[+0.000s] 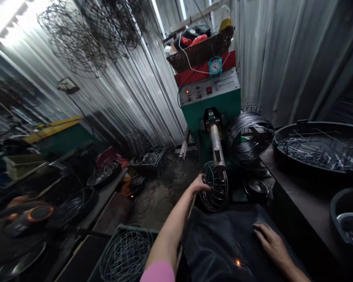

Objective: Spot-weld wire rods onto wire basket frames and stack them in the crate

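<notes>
My left hand (199, 183) reaches forward with its fingers closed on the rim of a round wire basket (216, 200). The basket hangs tilted under the metal electrode arm (217, 145) of a green welding machine (210, 98); whether the two touch is hard to tell. Against the dark apron (220, 231) on my lap lies my right hand (269, 239), its fingers loosely apart and holding nothing. A small glowing orange spot (237, 262) and a thin curved wire show on the apron.
Right of the machine hangs a coil of wire (250, 135). A wide black pan (317, 150) of bent wire pieces and a dark bowl (339, 207) stand on the right bench. At lower left is a green crate (120, 231) of wire rounds. Loose wires litter the floor.
</notes>
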The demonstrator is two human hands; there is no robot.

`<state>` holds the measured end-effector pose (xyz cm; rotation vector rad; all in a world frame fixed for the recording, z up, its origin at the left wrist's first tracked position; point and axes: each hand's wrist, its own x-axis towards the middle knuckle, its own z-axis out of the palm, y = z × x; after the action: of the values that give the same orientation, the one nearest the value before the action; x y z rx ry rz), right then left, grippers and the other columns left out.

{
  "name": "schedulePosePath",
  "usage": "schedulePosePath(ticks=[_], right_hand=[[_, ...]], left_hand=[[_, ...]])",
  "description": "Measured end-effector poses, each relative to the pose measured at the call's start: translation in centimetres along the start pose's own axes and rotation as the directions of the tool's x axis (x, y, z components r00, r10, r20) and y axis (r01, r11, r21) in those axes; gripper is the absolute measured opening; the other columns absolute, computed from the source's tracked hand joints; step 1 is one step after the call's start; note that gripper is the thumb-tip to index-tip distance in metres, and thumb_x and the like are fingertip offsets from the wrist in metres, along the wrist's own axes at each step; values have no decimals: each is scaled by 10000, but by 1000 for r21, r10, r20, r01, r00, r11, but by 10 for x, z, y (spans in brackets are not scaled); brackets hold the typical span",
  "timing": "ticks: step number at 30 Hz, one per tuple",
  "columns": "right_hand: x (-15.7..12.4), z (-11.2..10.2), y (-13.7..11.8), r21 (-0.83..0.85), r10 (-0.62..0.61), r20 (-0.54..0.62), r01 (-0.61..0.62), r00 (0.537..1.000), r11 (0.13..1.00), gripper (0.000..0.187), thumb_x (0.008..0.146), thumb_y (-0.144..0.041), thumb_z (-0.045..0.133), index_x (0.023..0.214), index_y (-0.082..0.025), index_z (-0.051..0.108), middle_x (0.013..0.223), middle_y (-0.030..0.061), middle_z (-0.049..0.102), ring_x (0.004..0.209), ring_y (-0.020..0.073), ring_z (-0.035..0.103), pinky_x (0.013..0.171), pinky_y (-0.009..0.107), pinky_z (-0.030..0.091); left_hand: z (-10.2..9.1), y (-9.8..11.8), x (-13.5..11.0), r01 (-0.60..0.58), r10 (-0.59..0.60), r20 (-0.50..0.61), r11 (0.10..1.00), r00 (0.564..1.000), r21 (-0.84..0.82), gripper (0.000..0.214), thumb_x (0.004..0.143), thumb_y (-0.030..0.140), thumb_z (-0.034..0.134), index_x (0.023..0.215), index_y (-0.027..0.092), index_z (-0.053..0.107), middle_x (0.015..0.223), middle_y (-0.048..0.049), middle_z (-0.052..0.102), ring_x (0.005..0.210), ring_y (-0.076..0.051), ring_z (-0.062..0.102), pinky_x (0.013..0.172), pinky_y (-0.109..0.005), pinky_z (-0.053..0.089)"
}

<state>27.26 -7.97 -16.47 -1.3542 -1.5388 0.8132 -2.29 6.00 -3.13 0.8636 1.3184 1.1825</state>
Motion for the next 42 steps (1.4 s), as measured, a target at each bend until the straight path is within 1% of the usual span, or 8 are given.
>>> schedulePosePath(ticks=[4,10,14,20,25,31,37,42], right_hand=[[33,-3,-32,99,157,39,-160,987,982,417,700,-567,578,880,-205,681,865,75,705,844,287,654,728,392,544],[90,3,-104,211,144,129,-169,981,963,501,699,-580,614,1007,-189,667,972,78,683,946,257,613,806,352,495],[107,11,-128,260,140,222,-197,965,945,476,680,-593,641,912,-178,675,875,64,680,868,233,616,766,317,493],[101,13,-127,259,192,249,-256,949,931,439,672,-594,651,809,-177,654,775,43,654,746,202,595,673,282,477],[93,9,-120,189,170,251,-221,953,957,419,688,-594,633,775,-184,651,749,32,647,738,197,580,679,279,455],[92,9,-127,196,162,252,-214,954,957,417,703,-591,603,775,-181,637,759,36,638,741,196,566,682,284,447],[85,9,-134,269,188,270,-261,944,927,403,678,-574,619,749,-177,621,720,23,614,693,170,545,664,278,437],[82,6,-139,178,161,272,-214,949,961,339,703,-520,574,725,-184,610,689,12,597,681,165,530,664,274,422]], left_hand=[[4,-41,-2,-108,95,173,992,980,68,739,323,-30,782,983,151,501,704,33,523,620,-103,503,595,-231,444],[14,-72,-12,-251,242,109,965,964,78,761,386,39,803,1047,186,456,827,2,537,787,-150,531,766,-290,444],[17,-78,-18,-295,272,148,941,951,164,757,402,39,789,1058,189,440,900,-24,542,865,-178,528,827,-315,430],[20,-92,-19,-323,294,144,911,945,257,730,463,46,748,1085,191,395,914,-14,506,856,-160,510,822,-313,433],[23,-97,-18,-367,346,122,876,930,312,732,469,60,738,1095,195,381,967,-17,491,879,-150,503,857,-321,425],[30,-93,-24,-345,322,130,905,938,250,718,450,96,773,1058,197,405,976,-25,518,896,-167,519,862,-328,418],[36,-108,-21,-279,259,188,956,947,89,677,474,47,732,1042,218,406,926,-3,532,858,-148,530,802,-305,435],[33,-112,-13,-205,189,195,977,962,64,733,419,6,729,1059,214,437,863,26,513,807,-125,506,740,-255,431]])
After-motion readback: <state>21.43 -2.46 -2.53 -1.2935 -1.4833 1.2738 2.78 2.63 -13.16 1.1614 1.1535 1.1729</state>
